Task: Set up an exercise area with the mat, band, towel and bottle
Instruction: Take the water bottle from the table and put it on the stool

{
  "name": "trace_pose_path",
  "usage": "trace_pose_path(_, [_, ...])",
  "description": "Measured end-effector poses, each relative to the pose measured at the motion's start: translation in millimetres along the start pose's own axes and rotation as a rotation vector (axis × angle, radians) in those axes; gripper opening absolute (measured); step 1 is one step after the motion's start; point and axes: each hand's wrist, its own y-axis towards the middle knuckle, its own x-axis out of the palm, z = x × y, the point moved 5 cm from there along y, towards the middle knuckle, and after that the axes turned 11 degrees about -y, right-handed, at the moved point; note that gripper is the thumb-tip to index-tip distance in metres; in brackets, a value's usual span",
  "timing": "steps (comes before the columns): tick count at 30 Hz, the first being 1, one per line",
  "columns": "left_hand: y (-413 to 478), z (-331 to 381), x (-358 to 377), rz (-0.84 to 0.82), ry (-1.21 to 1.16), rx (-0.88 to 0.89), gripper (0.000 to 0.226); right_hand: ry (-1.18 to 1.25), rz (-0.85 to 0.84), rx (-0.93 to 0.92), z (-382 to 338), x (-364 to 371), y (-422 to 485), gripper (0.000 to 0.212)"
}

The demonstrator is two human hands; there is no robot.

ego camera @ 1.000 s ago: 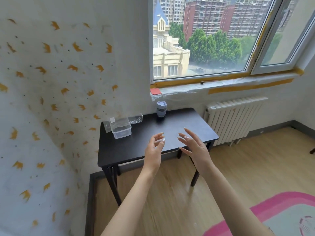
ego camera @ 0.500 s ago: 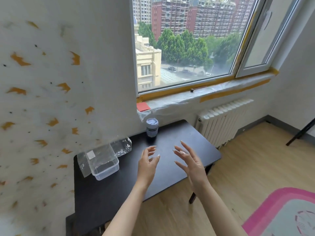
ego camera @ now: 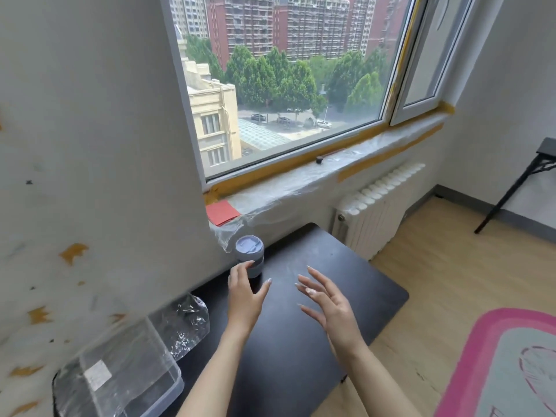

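A short grey-blue bottle [ego camera: 250,253] with a flat lid stands upright at the back of the black table [ego camera: 346,266], close to the wall under the window sill. My left hand [ego camera: 245,291] is open just in front of the bottle, its index fingertip touching the bottle's side and the thumb spread to the right. My right hand [ego camera: 326,302] hovers open over the middle of the table, fingers spread, holding nothing. A pink-edged mat [ego camera: 508,365] lies on the wooden floor at the lower right. No band or towel is in view.
A clear plastic box [ego camera: 126,377] and a crumpled clear bag [ego camera: 183,323] sit at the table's left end by the wall. A white radiator [ego camera: 376,212] stands right of the table. A red card [ego camera: 221,212] lies on the plastic-covered sill. A black folding stand [ego camera: 517,182] is at far right.
The view has closed in on the table. Both hands moved forward toward the bottle, and my left hand's fingertip now reaches its side.
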Motion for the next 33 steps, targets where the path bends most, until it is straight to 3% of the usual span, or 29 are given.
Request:
trace_pose_path(7, [49.7, -27.2, 8.3, -0.056, 0.273, 0.13, 0.057, 0.014, 0.002, 0.017, 0.6, 18.4, 34.6, 0.035])
trace_pose_path(14, [75.8, -44.7, 18.3, -0.083, 0.368, 0.144, 0.063, 0.006, -0.003, 0.038, 4.2, 28.7, 53.7, 0.034])
trace_pose_path(21, [105.2, -66.3, 21.6, -0.052, 0.457, 0.032, 0.085, -0.038, -0.037, 0.004, 3.4, 30.7, 67.8, 0.038])
trace_pose_path(24, [119.3, -73.2, 20.4, -0.064, 0.457, -0.047, 0.091, -0.08, -0.046, -0.007, 4.7, 26.2, 69.0, 0.049])
trace_pose_path(27, [123.7, -79.1, 25.4, -0.091, 0.399, -0.117, 0.097, -0.081, -0.023, 0.003, 10.2, 18.8, 68.6, 0.035])
trace_pose_path(33, [122.2, -77.9, 32.7, -0.06, 0.3, -0.124, 0.09, -0.084, -0.025, 0.031, 19.6, 19.9, 69.2, 0.034])
